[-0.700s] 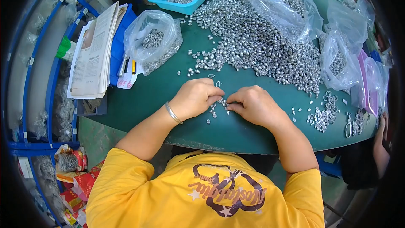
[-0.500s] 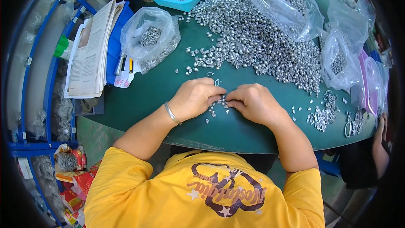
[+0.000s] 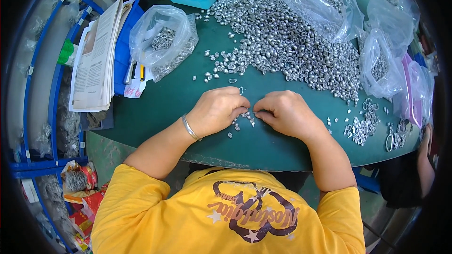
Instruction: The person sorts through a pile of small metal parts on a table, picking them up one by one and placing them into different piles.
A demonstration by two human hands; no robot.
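Observation:
My left hand (image 3: pixel 217 109), with a metal bangle on its wrist, is closed in a pinch low over the green table (image 3: pixel 155 117). Opposite it, a small gap away, my right hand (image 3: pixel 288 114) also pinches thumb and finger together. Whatever sits in either pinch is too small to make out. A little cluster of silver metal pieces (image 3: pixel 243 120) lies between and below the fingertips. Just beyond my left fingers are two small oval rings, one farther off (image 3: pixel 232 81). A big heap of hollow silver metal pieces (image 3: pixel 287 42) spreads over the table ahead.
At the back stands a blue plastic basket (image 3: pixel 203 1) of metal parts. Clear plastic bags (image 3: pixel 162 28) of parts sit left and right. Newspapers (image 3: pixel 94 61) lean at left, near blue shelving (image 3: pixel 28 99). Loose pieces (image 3: pixel 361 129) lie at right, near another person's arm (image 3: pixel 424 164).
My fingertips have drawn slightly apart, leaving a wider gap between them. The view has shifted a little; the heap and bags stay as they were.

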